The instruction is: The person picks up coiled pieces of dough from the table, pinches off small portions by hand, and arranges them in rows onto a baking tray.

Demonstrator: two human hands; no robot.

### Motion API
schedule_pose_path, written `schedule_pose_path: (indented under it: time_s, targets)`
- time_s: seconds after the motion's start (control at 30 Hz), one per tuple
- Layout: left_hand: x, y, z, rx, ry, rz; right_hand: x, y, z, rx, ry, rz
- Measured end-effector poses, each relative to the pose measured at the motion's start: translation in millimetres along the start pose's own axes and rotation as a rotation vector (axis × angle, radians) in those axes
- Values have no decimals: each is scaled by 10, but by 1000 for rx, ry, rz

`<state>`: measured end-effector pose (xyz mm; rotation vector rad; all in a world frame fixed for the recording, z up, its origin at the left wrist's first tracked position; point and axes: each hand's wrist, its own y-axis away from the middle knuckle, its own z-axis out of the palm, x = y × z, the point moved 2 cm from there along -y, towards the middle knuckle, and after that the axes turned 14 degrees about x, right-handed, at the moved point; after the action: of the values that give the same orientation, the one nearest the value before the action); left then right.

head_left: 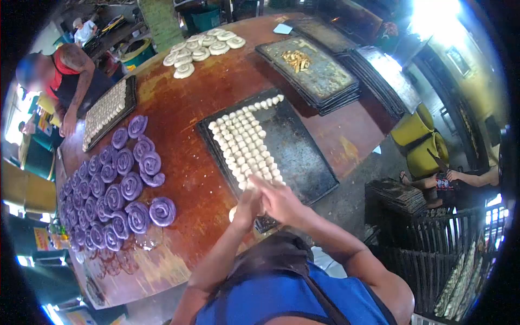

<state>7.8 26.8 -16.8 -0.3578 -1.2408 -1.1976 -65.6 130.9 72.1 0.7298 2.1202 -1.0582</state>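
My left hand (247, 208) and my right hand (277, 201) meet over the near left corner of a dark tray (303, 157). Their fingers are pressed together, and what lies between them is hidden. Rows of small white dough balls (241, 141) cover the tray's left part, with one more row along its far edge. A bit of white dough (233, 213) shows just left of my left hand. On the table left of the tray lie several purple dough spirals (130, 186).
White dough spirals (200, 53) lie on the far table (179, 114). Stacked trays (309, 70) stand at the back right. A co-worker (76, 70) reaches toward another filled tray (111, 111) at the left. Another person's arm (471, 177) shows at the right, near yellow containers (425, 154).
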Motion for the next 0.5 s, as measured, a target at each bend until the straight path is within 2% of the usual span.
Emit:
schedule_pose_path:
  time_s: [0.03,0.07,0.1,0.17,0.2,0.23,0.3,0.33,0.37,0.4,0.43,0.47,0.5]
  targets:
    - [155,37,92,-12,-13,-83,0,64,4,98,34,-186]
    - [284,108,171,65,-152,-178,156,75,-93,60,88,-130]
    - [257,79,208,65,-151,-187,124,-16,-129,56,89,-122]
    - [247,59,303,-78,-494,417,42,-254,-144,-75,323,-71]
    - [283,65,333,-71,-496,412,76,-305,-83,69,286,-230]
    - [373,84,346,-61,-422,224,131,-376,-142,64,275,-235]
    - [494,106,268,-24,-267,-156,312,-465,-230,-269,-368,177]
    - [655,101,231,-107,-366,374,508,-456,-181,-310,-573,369]
    - [728,13,203,33,-24,235,700,-508,-180,-327,-589,382]
    - [858,-57,212,181,340,152,888,-676,-190,-303,-270,470]
    - [738,-211,16,380,206,192,1066,-839,-199,-281,54,541]
    - [616,-291,-153,571,62,227,1305,-930,-107,-301,40,552]
    - [524,-219,-3,443,114,-16,1607,-1000,52,-231,46,363]
